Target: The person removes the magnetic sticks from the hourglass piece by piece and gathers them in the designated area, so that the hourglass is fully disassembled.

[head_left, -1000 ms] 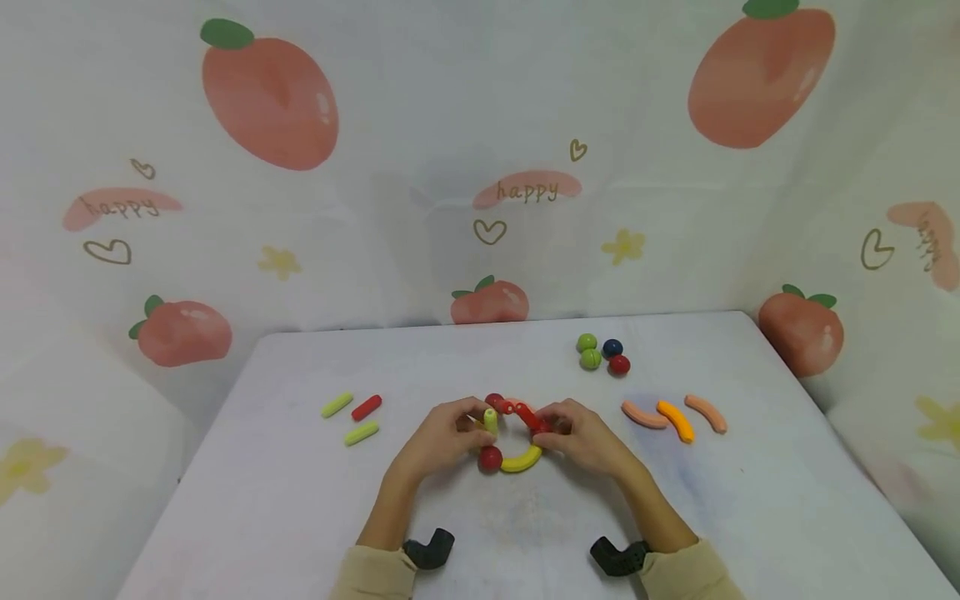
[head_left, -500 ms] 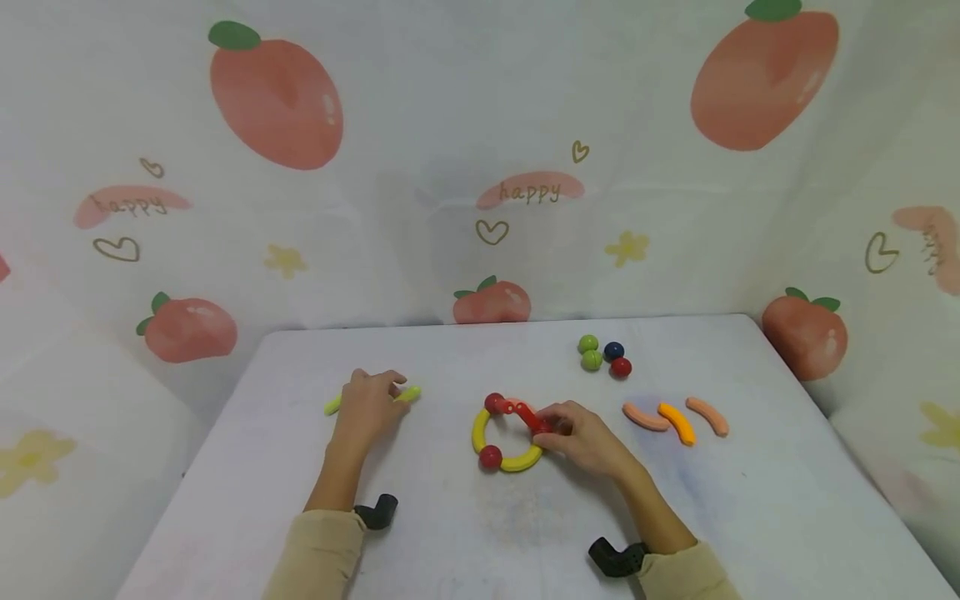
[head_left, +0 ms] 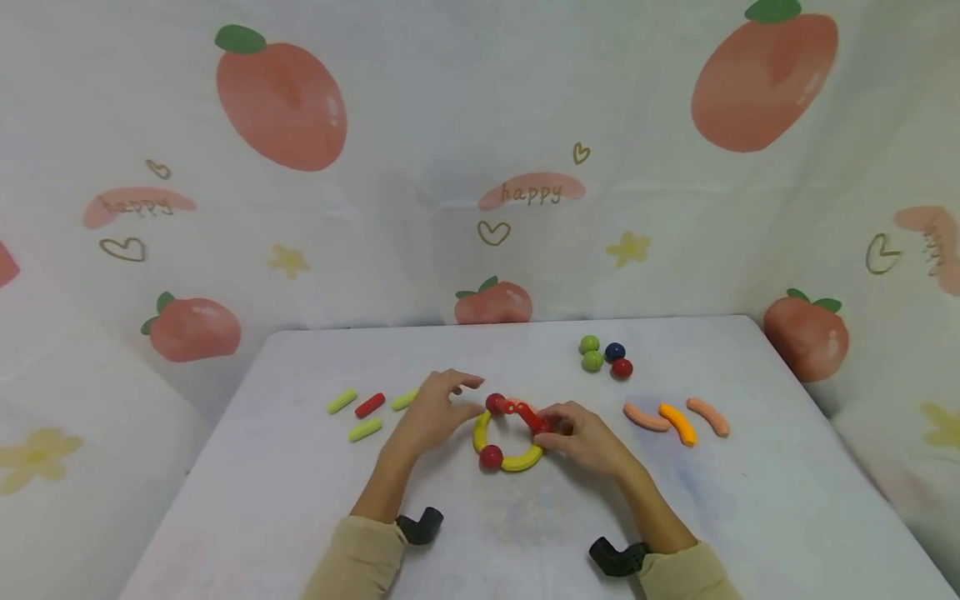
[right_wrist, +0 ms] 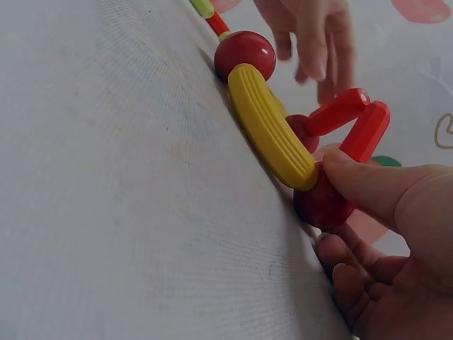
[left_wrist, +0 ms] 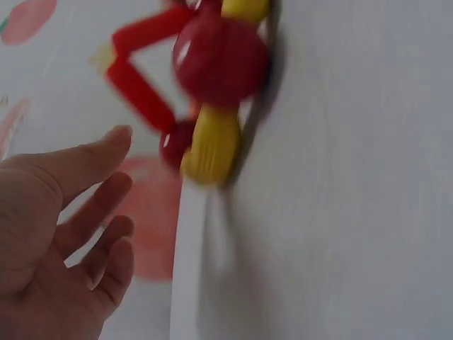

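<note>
A ring of yellow curved pieces (head_left: 522, 460) and dark red balls (head_left: 491, 457) lies mid-table. Two straight red rods (right_wrist: 367, 132) rise from two of its balls and meet above the ring. My right hand (head_left: 585, 437) pinches the ball (right_wrist: 323, 202) at the ring's right side between thumb and fingers. Just left of the ring is my left hand (head_left: 435, 412), its fingers spread and nothing between them; in the left wrist view the hand (left_wrist: 71, 219) stands apart from the pieces.
Light green rods (head_left: 365, 430) and a red rod (head_left: 370, 406) lie at the left. Green balls (head_left: 592, 361), a dark blue ball (head_left: 615, 352) and a red ball (head_left: 622, 368) sit at the back right. Pink curved pieces (head_left: 707, 416) and an orange one (head_left: 678, 424) are on the right.
My left hand went from the ring to the rods at the left, let go of the light green rod there, and came back empty beside the ring. My right hand has stayed in place.
</note>
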Motion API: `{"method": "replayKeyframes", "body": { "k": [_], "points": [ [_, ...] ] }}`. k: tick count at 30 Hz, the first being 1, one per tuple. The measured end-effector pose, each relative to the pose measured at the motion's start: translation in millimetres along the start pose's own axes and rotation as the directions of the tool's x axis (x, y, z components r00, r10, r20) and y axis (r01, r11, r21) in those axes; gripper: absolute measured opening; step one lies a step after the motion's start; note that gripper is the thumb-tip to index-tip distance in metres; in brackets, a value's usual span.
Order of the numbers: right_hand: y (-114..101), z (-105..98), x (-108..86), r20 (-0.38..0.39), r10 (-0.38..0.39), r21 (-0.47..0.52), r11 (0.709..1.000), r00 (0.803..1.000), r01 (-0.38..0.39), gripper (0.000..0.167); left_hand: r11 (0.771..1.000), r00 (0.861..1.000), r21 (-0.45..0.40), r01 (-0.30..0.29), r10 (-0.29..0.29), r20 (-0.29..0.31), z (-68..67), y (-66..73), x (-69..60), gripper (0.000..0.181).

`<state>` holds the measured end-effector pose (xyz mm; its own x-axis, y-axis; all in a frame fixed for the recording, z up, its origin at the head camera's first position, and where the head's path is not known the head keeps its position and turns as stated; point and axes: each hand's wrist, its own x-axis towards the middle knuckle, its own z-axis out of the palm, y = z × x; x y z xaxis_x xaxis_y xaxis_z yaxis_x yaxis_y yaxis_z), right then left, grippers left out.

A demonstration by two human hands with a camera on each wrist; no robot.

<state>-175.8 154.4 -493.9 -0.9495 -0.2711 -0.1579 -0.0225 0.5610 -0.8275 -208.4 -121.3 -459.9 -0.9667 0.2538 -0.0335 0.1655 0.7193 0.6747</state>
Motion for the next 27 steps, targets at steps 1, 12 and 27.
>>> {"method": "replayKeyframes", "body": {
  "k": [1, 12, 27],
  "points": [
    [1, 1, 0.7, 0.002, -0.005, 0.000, 1.000, 1.000, 0.005, 0.033, 1.000, 0.999, 0.003, -0.017, 0.017, 0.036, 5.7, 5.3, 2.3, 0.047],
    [1, 2, 1.8, 0.018, -0.025, 0.000, 1.000, 1.000, 0.025, 0.030, 0.998, 0.997, -0.026, -0.050, 0.051, 0.062, 28.7, 17.5, 13.7, 0.023],
    [0, 1, 0.3, -0.004, -0.014, -0.016, 1.000, 1.000, 0.014, 0.032, 0.990, 0.998, -0.140, 0.024, -0.031, -0.050, 26.0, 11.8, 12.1, 0.033]
  ]
}}
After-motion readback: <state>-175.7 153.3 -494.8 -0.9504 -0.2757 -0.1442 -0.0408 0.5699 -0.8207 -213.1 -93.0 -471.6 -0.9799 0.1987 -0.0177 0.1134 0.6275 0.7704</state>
